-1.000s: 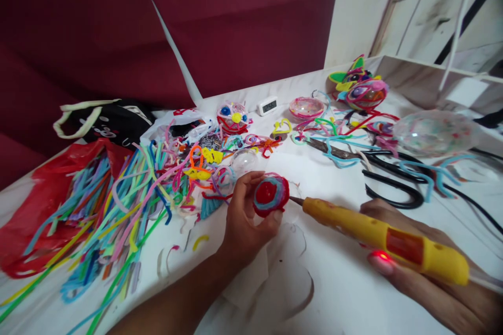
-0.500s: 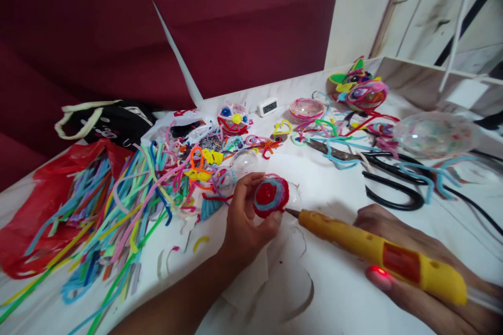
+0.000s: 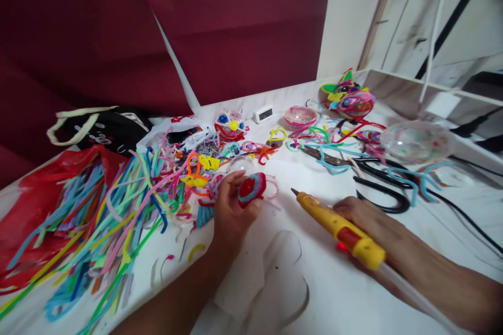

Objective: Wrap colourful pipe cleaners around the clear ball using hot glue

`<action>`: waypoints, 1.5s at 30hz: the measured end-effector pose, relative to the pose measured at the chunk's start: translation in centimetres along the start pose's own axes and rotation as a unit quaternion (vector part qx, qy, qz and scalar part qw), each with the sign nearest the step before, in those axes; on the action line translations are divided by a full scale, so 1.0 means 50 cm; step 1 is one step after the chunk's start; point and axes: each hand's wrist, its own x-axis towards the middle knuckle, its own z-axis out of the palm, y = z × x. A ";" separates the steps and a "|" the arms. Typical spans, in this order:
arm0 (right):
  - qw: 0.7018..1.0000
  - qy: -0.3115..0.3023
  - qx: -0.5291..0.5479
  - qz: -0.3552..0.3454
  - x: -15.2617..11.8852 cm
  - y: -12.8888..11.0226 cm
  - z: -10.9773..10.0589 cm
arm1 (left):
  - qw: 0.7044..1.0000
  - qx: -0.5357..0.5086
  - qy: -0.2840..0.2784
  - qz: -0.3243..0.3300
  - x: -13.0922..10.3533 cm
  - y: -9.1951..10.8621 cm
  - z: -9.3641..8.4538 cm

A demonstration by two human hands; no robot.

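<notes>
On the near side of the white table, the right hand wraps around a smooth yellow glue gun; its tapered nozzle points forward and left. The left hand, fingers curled, pinches a rounded, fuzzy red piece banded in blue at its thumb and fingertips. A gap separates nozzle and piece, and flat white paper spans from there toward the metal-bladed scissors. Soft, slender pipe cleaners bound the left side. Farther back, a clear, red-rimmed bowl sits near the table's raised back edge; maroon fabric hangs behind.
</notes>
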 end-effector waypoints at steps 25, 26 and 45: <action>0.967 -0.023 -0.252 0.026 0.178 0.149 -0.035 | 0.999 0.000 -0.027 0.020 -0.011 -0.003 0.009; 0.969 -0.024 -0.243 0.025 0.183 0.151 -0.034 | 0.999 -0.002 -0.027 0.019 -0.012 -0.002 0.010; 0.992 -0.074 -0.051 -0.089 0.177 0.000 -0.075 | 0.998 -0.009 -0.064 -0.003 -0.022 0.019 0.020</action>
